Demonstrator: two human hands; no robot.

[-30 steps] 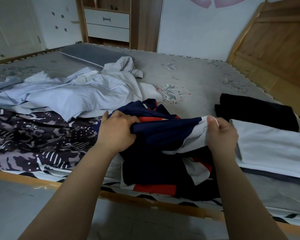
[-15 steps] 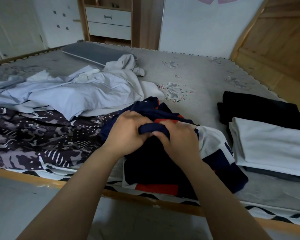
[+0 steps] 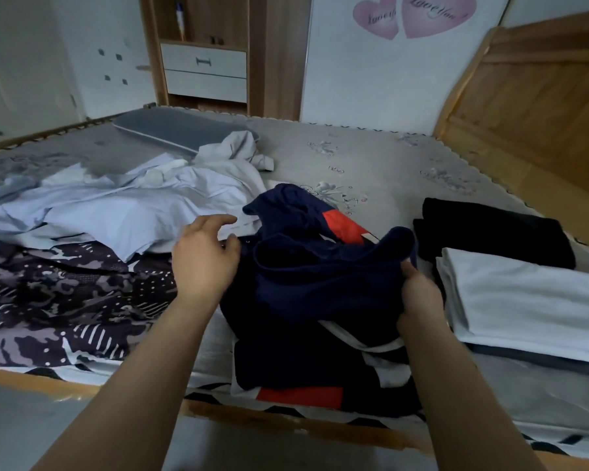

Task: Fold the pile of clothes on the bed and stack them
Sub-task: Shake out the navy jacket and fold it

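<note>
A navy garment with red and white panels lies bunched at the bed's near edge. My right hand grips its right side, fingers curled into the cloth. Just left of the garment, my left hand hovers with relaxed, spread fingers and holds nothing. A loose pile of pale blue and white clothes lies to the left, over a dark camouflage-patterned piece. Folded items sit at the right: a black one behind a white one.
The grey mattress stretches back to a grey pillow. A wooden headboard stands at the right, and the wooden bed rail runs along the near edge. A cabinet with white drawers stands behind the bed.
Both hands were together gripping the navy garment; now my left hand has let go and moved left, while my right hand has pulled the cloth to the right.
</note>
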